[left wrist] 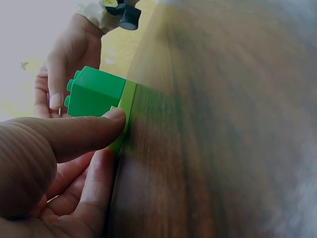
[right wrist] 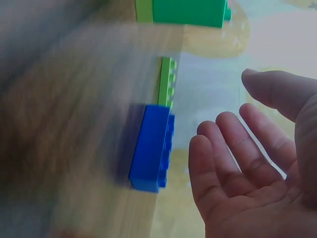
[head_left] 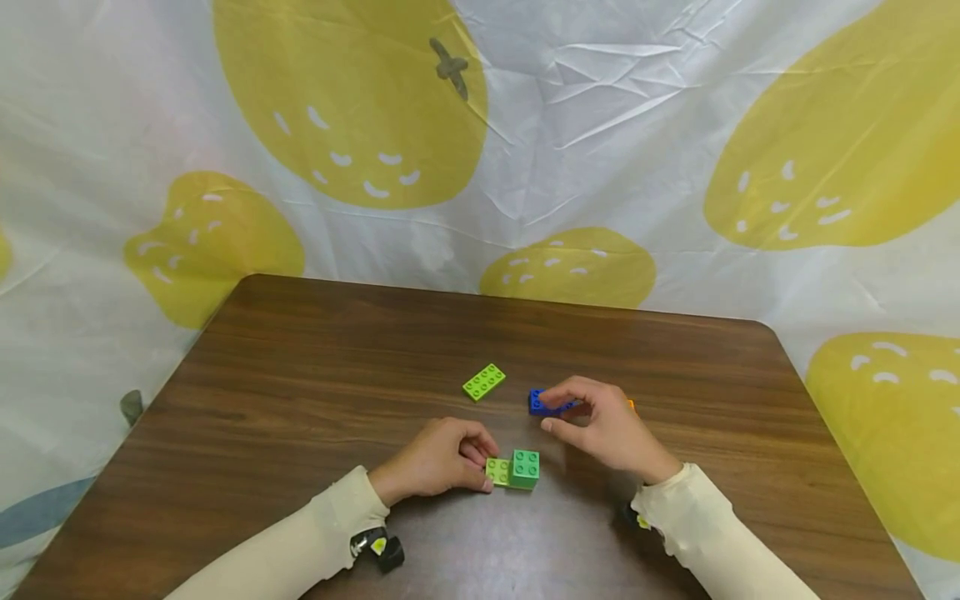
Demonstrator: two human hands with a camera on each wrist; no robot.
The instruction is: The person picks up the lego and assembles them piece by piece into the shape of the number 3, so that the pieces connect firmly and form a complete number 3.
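My left hand [head_left: 442, 458] pinches the left end of a lime-green building plate [head_left: 497, 472] between thumb and fingers, low on the table. A green square toy brick [head_left: 526, 469] stands on that plate's right end; in the left wrist view the brick [left wrist: 99, 89] shows its studs facing away from the table. Over a blue brick [head_left: 535, 402] hovers my right hand [head_left: 611, 425], fingers loosely bent. The right wrist view shows this blue brick [right wrist: 150, 148] lying apart from the fingers, and the palm holds nothing.
Farther back lies another lime-green plate [head_left: 484, 382], left of the blue brick. A bit of an orange piece [head_left: 632, 406] peeks out behind my right hand. The brown wooden table [head_left: 337, 350] ends at a hanging cloth [head_left: 540, 167] with yellow fruit prints.
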